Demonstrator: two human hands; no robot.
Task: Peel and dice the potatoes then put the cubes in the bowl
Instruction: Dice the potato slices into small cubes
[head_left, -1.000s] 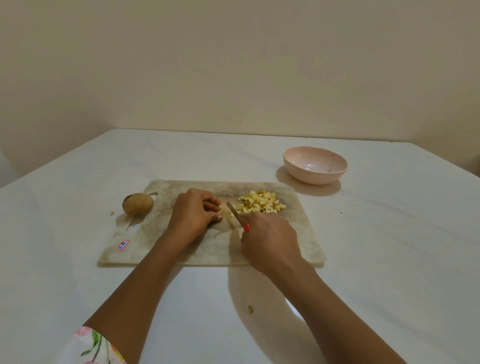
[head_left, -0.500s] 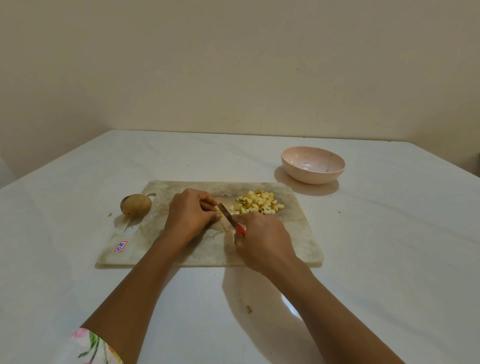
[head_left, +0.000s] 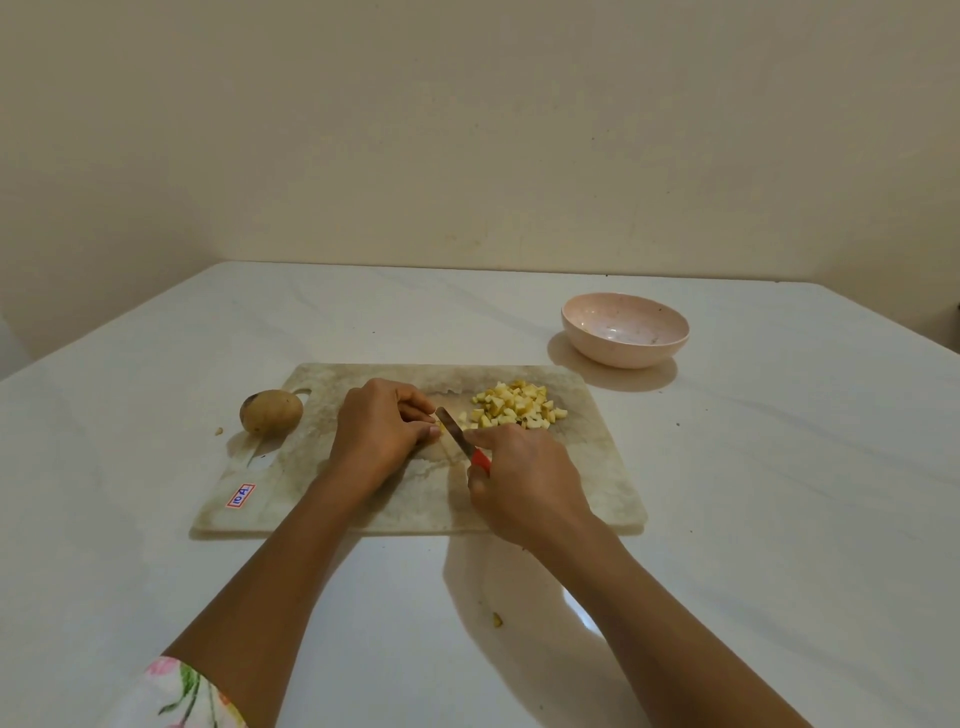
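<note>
Knife (head_left: 451, 429) in right hand (head_left: 524, 483), left (head_left: 379, 436) pinching potato (head_left: 439, 427)

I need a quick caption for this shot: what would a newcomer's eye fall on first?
The hands at mid cutting board: the left hand pins a potato piece while the right hand grips a red-handled knife angled at it. Right behind lies a pile of pale potato cubes, with a whole unpeeled potato by the board's left edge. The pink bowl at the back right holds no cubes yet.

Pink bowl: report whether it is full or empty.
Empty: the bowl holds only specks; the potato cubes lie on the cutting board.
</note>
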